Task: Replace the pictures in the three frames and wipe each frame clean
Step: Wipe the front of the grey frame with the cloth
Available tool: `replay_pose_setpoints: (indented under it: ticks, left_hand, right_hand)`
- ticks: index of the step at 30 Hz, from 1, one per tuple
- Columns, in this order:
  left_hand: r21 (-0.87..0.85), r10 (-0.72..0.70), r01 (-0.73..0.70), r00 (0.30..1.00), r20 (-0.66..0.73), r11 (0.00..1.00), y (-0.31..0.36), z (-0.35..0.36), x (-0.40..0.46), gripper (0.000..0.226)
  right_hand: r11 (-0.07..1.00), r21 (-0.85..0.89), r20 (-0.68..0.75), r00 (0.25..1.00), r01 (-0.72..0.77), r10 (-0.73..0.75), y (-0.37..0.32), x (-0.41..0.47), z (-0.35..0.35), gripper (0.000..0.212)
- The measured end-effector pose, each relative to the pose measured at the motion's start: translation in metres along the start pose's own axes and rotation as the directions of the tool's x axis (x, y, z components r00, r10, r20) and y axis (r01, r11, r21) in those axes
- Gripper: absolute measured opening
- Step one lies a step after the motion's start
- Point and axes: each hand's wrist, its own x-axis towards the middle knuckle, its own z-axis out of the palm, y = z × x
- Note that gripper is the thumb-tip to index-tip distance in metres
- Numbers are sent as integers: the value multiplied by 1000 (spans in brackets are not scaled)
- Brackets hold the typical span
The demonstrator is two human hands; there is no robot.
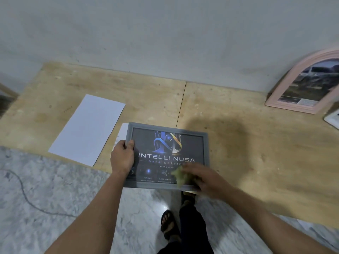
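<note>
Head view looks down on a plywood surface (238, 143) set against a pale wall (165, 33), with marbled floor (55, 180) at the near side. A grey frame (205, 143) is held at the near edge of the surface, its near part overhanging the floor. It carries a dark picture (165, 143) with a blue and gold logo and the words INTELLI NUSA.

The left hand (122, 158) grips the frame's left edge, thumb on the front and fingers curled round behind. The right hand (205, 178), blurred, holds a small yellow-green cloth (180, 177) against the near right corner of the picture; its fingers look closed on the cloth, though the blur hides exactly how.

A white sheet of paper (88, 129) lies flat on the surface to the left of the frame, apart from it. Another pale sheet (121, 134) shows just beside and partly under the frame's left edge. At the far right a pink arched frame (286, 83) leans against the wall with a dark photograph in it. Near it, at the right border, the corner of a white frame (333, 119) lies on the surface.

Below the frame, the person's dark trousers (190, 226) and sandalled feet (167, 224) stand on the floor. A thin cable (23, 191) runs over the floor at left.
</note>
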Motion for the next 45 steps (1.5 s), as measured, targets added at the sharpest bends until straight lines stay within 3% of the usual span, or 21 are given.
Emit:
replay_pose_setpoints:
  ticks: [2, 4, 7, 10, 12, 14, 17, 20, 22, 24, 25, 28, 31, 36, 39, 41, 42, 44, 45]
  left_hand:
    - [14, 16, -16, 1000, 0, 1000, -4, 1, -1, 32]
    - [11, 25, -25, 1000, -9, 1000, -6, 2, -3, 33]
    - [-18, 30, -30, 999, -35, 999, -13, 5, -5, 35]
    - [-39, -6, 4, 999, -46, 999, -15, 7, -8, 36]
    - [-61, -35, 32, 998, -47, 998, -15, 7, -6, 39]
    - [-95, -71, 67, 996, -45, 993, -15, 5, -7, 42]
    - [-116, -94, 90, 995, -29, 989, -17, 4, -8, 40]
    - [-133, -95, 96, 995, 12, 986, -19, 2, -8, 32]
    - [-152, -101, 108, 994, 50, 982, -23, 0, -9, 33]
    - [-161, -106, 118, 991, 78, 980, -27, -1, -13, 33]
    - [-169, -107, 120, 991, 83, 978, -29, -1, -15, 32]
    - [-215, -133, 145, 989, 68, 966, -32, 3, -18, 32]
    - [-233, -162, 168, 986, 48, 958, -32, 5, -13, 44]
    - [-230, -139, 149, 989, 57, 962, -33, 5, -8, 51]
    - [-215, -71, 80, 996, 50, 973, -24, 2, -11, 42]
    - [-205, -24, 34, 998, 53, 978, -21, 2, -10, 42]
    - [-207, -15, 25, 998, 53, 978, -20, 2, -10, 43]
    - [-251, -37, 51, 997, 63, 967, -16, 4, -12, 42]
    - [-298, -52, 69, 997, 64, 952, -11, 6, -15, 42]
  right_hand:
    - [999, -13, -226, 973, -53, 48, 0, 40, -22, 62]
    - [989, -31, -338, 933, -144, 125, 5, 90, -37, 61]
    - [977, -171, -204, 974, -130, 94, 16, 126, -16, 63]
    - [968, -253, -195, 979, 9, -60, 13, 99, 20, 56]
    - [990, -110, -238, 965, 84, -108, 2, 61, 42, 32]
    - [996, 6, -132, 987, 89, -88, -10, 26, 58, 36]
    - [993, 109, 88, 996, -38, 29, -24, 1, 50, 46]
    - [887, 388, 197, 962, -252, 188, -39, 28, 14, 46]
    - [853, 450, -8, 954, -265, 300, -42, 65, -8, 51]
    - [926, 316, -288, 909, -208, 302, -34, 106, -17, 55]
    - [957, 217, -334, 907, -191, 257, -28, 123, -14, 58]
    - [993, -51, -203, 975, -102, 90, -20, 137, 16, 68]
    - [990, -97, -101, 988, 107, -116, -27, 101, 55, 66]
    - [986, 163, 153, 987, 23, -49, -48, 34, 72, 63]
    - [871, 432, 300, 948, -232, 104, -64, 42, 36, 46]
    - [787, 561, 134, 967, -255, 218, -74, 66, 12, 41]
    - [821, 535, -32, 966, -198, 255, -77, 84, 3, 39]
    - [939, 318, -321, 917, -132, 238, -71, 125, 0, 43]
    - [971, 210, -381, 905, -115, 190, -66, 144, 5, 49]
